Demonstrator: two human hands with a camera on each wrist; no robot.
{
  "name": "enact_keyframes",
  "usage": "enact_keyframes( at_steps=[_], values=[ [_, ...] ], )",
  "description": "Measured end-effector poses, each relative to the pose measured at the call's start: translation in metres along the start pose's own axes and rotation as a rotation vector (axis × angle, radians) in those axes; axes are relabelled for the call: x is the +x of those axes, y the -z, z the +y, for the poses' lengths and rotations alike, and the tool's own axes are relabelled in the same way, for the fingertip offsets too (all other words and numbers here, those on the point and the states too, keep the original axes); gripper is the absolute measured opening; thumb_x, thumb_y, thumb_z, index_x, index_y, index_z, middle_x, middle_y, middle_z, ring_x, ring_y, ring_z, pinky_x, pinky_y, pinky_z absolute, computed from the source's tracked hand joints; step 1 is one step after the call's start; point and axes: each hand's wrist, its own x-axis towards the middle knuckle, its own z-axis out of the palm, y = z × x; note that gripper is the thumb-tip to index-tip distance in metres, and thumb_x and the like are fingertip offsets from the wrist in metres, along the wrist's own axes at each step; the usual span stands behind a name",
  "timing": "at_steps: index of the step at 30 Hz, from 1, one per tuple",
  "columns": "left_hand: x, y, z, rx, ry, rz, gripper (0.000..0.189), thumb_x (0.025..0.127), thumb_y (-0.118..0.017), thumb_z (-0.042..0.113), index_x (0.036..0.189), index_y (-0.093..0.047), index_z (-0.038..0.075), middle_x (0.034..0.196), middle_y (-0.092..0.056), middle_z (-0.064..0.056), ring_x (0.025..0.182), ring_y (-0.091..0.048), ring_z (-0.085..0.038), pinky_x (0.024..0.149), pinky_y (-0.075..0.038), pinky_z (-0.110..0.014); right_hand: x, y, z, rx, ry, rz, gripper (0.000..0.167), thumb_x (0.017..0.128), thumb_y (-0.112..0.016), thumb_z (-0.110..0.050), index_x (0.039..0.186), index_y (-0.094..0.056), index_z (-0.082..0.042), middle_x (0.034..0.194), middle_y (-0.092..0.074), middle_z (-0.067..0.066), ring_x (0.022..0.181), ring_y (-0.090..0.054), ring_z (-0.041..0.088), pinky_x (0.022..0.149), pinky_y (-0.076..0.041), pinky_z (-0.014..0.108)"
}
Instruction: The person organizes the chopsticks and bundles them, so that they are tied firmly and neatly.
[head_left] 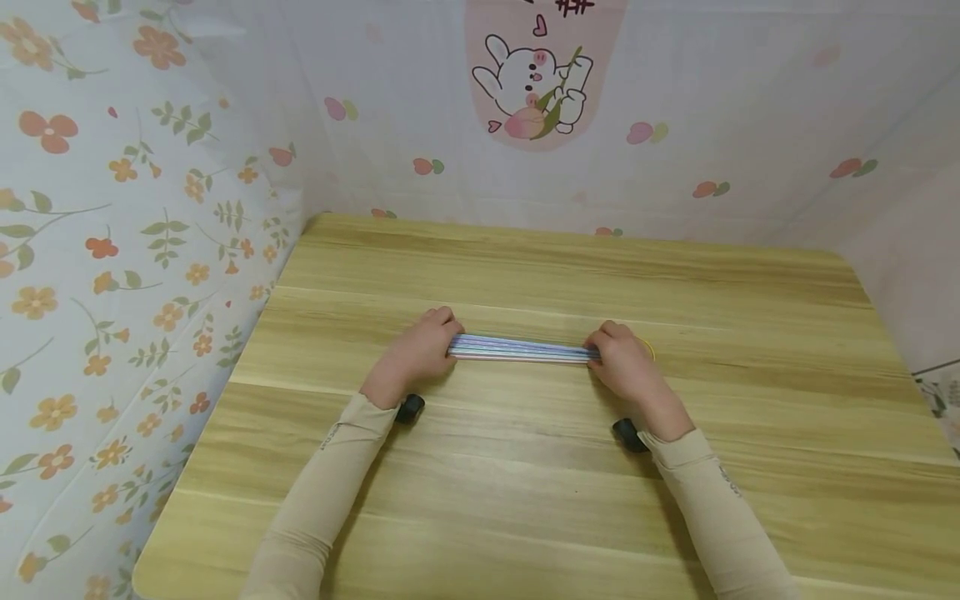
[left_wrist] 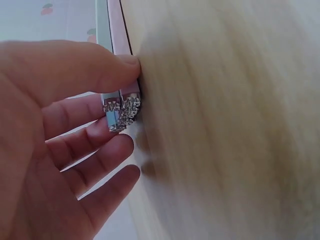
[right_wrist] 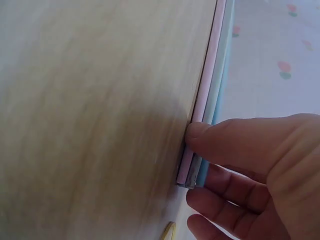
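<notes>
A bundle of long, thin pastel sticks (head_left: 525, 348) in blue, purple, green and pink spans the gap between the two hands, close to the tabletop. My left hand (head_left: 422, 348) pinches its left end. In the left wrist view the thumb lies over the sticks (left_wrist: 118, 35), and their ends have a rough, silvery, glittering surface. At the opposite end my right hand (head_left: 624, 360) grips the bundle between thumb and fingers. Flat, even tips of the sticks (right_wrist: 207, 105) show below that thumb in the right wrist view. The exact kind of stick cannot be told.
A thin yellow loop (head_left: 651, 347) lies on the table just beyond the right hand. The wood-grain table (head_left: 495, 500) extends around both arms. Printed cloth (head_left: 420, 108) hangs along the table's back and left sides. Each wrist carries a small black camera (head_left: 630, 435).
</notes>
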Motion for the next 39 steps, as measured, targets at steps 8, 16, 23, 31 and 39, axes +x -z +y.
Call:
enact_keyframes(
  at_steps=[8, 16, 23, 31, 39],
  values=[
    [0.001, 0.0, 0.003, 0.02, -0.018, -0.019, 0.019, 0.081, -0.065, 0.006, 0.098, -0.058, 0.003, 0.097, -0.054, -0.007, 0.091, -0.05, -0.025, 0.085, -0.044, -0.036, 0.0, 0.0, -0.001, 0.027, -0.021, -0.03, 0.018, 0.076, -0.075, 0.001, 0.091, -0.066, 0.002, 0.088, -0.062, 0.014, 0.084, -0.058, 0.031, 0.069, -0.051, 0.043],
    [0.001, 0.003, 0.007, 0.049, 0.026, -0.088, 0.022, 0.083, -0.062, 0.007, 0.104, -0.06, 0.005, 0.102, -0.056, -0.007, 0.098, -0.052, -0.024, 0.089, -0.046, -0.036, 0.0, -0.001, -0.002, 0.004, -0.008, -0.044, 0.011, 0.077, -0.072, 0.002, 0.086, -0.066, 0.0, 0.084, -0.059, 0.012, 0.079, -0.055, 0.029, 0.065, -0.049, 0.041],
    [0.0, 0.002, 0.008, 0.076, 0.016, -0.071, 0.02, 0.082, -0.062, 0.006, 0.102, -0.06, 0.007, 0.104, -0.056, -0.007, 0.098, -0.052, -0.024, 0.089, -0.046, -0.036, 0.002, 0.001, -0.004, 0.033, -0.033, -0.095, 0.011, 0.079, -0.068, 0.004, 0.089, -0.065, 0.001, 0.084, -0.061, 0.012, 0.08, -0.057, 0.03, 0.07, -0.048, 0.043],
    [0.001, 0.002, 0.011, 0.086, 0.007, -0.083, 0.023, 0.081, -0.061, 0.005, 0.104, -0.061, 0.005, 0.102, -0.06, -0.007, 0.099, -0.056, -0.024, 0.089, -0.046, -0.036, 0.002, 0.001, -0.005, 0.028, -0.026, -0.098, 0.012, 0.078, -0.064, 0.006, 0.089, -0.066, 0.002, 0.082, -0.06, 0.012, 0.08, -0.055, 0.03, 0.071, -0.048, 0.042],
    [0.003, 0.001, 0.013, 0.116, 0.007, -0.088, 0.027, 0.079, -0.06, 0.003, 0.106, -0.061, 0.004, 0.102, -0.059, -0.007, 0.099, -0.055, -0.025, 0.09, -0.046, -0.036, 0.002, -0.002, -0.004, 0.019, -0.022, -0.099, 0.016, 0.075, -0.063, 0.007, 0.091, -0.063, 0.003, 0.082, -0.061, 0.014, 0.076, -0.056, 0.03, 0.07, -0.048, 0.043]
  ],
)
